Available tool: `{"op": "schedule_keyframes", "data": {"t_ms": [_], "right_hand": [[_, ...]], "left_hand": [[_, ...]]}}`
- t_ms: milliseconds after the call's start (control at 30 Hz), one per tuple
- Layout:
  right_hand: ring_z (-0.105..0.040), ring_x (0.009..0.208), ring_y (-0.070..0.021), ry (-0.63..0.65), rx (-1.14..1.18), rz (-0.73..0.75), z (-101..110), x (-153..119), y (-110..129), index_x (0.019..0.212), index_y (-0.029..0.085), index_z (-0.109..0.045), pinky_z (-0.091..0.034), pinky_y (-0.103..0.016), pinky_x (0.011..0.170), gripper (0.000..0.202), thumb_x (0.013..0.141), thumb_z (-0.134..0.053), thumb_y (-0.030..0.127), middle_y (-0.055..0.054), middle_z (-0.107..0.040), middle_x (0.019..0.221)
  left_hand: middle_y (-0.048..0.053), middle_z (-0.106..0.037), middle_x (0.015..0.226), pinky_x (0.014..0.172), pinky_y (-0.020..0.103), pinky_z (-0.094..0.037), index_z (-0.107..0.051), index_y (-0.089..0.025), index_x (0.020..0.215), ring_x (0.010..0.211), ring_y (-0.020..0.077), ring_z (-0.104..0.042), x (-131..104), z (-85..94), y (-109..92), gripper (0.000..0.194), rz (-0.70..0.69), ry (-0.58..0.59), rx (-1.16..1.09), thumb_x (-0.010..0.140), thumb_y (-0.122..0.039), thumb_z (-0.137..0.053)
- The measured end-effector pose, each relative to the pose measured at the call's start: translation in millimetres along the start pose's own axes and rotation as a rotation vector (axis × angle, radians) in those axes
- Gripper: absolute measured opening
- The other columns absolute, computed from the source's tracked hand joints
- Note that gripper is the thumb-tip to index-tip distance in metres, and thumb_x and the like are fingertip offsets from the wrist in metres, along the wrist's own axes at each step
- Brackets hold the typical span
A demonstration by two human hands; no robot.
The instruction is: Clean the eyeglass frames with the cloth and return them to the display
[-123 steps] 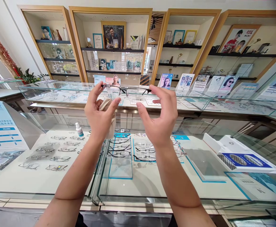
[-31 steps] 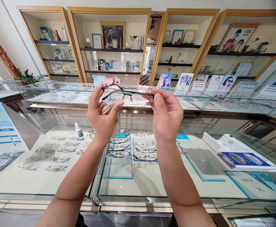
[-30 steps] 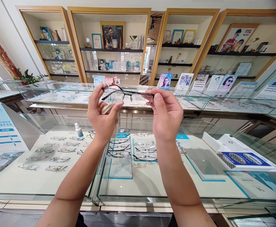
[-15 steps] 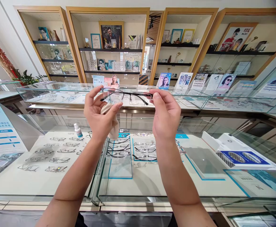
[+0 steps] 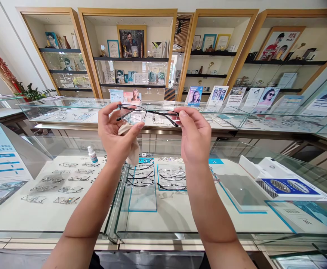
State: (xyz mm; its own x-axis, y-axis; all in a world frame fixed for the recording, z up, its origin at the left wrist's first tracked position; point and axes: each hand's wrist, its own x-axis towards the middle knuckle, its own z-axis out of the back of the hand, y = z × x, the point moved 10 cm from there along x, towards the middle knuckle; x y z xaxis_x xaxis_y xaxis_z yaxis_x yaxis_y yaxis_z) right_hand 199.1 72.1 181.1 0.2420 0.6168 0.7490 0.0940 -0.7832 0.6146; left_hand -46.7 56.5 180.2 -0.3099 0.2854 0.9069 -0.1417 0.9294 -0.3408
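Observation:
A pair of eyeglasses [image 5: 150, 111] with a dark half-rim frame is held up at chest height above the glass counter, temples folded behind the lenses. My left hand [image 5: 115, 136] is closed on its left end and also keeps a beige cloth [image 5: 133, 151] against the palm, hanging below. With thumb and fingers, my right hand [image 5: 196, 134] pinches the right end of the frame. Below, inside the display case, lie several more eyeglasses [image 5: 141, 182], some on clear stands.
The glass counter [image 5: 76, 234] spans the foreground. On it stand a white spray bottle [image 5: 92, 154], a sign [image 5: 3, 153] at left and an open white box [image 5: 286, 183] at right. Behind runs a second glass counter [image 5: 222, 123] with leaflets, then wooden shelves [image 5: 177, 56].
The eyeglasses have tilted slightly so that the lenses face me more fully. Both hands have shifted a little to the left, keeping their grip.

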Motion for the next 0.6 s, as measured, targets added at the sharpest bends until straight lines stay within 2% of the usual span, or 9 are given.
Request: {"op": "schedule_keyframes", "data": {"t_ms": [133,267,333,467,600], "right_hand": [[-0.075,0.116,-0.0207,0.064,-0.027,-0.034,-1,3,-3,0.100,0.030,-0.080,-0.061,-0.041,0.106,0.013,0.098,-0.069,0.037,-0.001,-0.083,0.114],[-0.074,0.120,-0.0208,0.132,-0.065,-0.034,-3,5,-3,0.104,0.031,-0.079,-0.060,-0.043,0.109,0.017,0.101,-0.066,0.042,-0.001,-0.082,0.119],[-0.074,0.121,-0.0209,0.140,-0.075,-0.024,-3,5,-2,0.104,0.032,-0.079,-0.060,-0.043,0.109,0.018,0.102,-0.065,0.042,-0.001,-0.082,0.120],[-0.075,0.115,-0.0206,0.140,-0.071,0.003,-1,5,5,0.102,0.032,-0.080,-0.060,-0.042,0.107,0.015,0.100,-0.069,0.041,0.000,-0.083,0.116],[-0.075,0.116,-0.0212,0.245,-0.138,0.080,-10,2,17,0.101,0.032,-0.082,-0.059,-0.043,0.108,0.009,0.098,-0.074,0.035,0.000,-0.083,0.115]], "left_hand": [[0.006,-0.079,0.119,0.065,0.032,-0.063,-0.061,-0.037,0.132,0.097,0.0210,-0.078,8,1.3,10,0.066,0.052,0.080,-0.003,0.079,-0.059,-0.095],[0.006,-0.078,0.119,0.063,0.030,-0.061,-0.060,-0.037,0.133,0.090,0.0191,-0.077,10,3.9,16,0.066,0.057,0.094,-0.004,0.081,-0.060,-0.093],[0.007,-0.078,0.120,0.065,0.030,-0.062,-0.059,-0.034,0.135,0.092,0.0199,-0.078,10,3.3,16,0.071,0.042,0.101,0.015,0.080,-0.063,-0.093],[0.010,-0.077,0.124,0.073,0.030,-0.065,-0.060,-0.031,0.134,0.107,0.0249,-0.079,9,-2.5,10,0.075,0.011,0.171,0.049,0.076,-0.061,-0.097],[0.011,-0.077,0.128,0.072,0.030,-0.066,-0.059,-0.032,0.137,0.105,0.0253,-0.080,7,-11.6,5,0.078,-0.004,0.288,0.040,0.074,-0.053,-0.100]]}}
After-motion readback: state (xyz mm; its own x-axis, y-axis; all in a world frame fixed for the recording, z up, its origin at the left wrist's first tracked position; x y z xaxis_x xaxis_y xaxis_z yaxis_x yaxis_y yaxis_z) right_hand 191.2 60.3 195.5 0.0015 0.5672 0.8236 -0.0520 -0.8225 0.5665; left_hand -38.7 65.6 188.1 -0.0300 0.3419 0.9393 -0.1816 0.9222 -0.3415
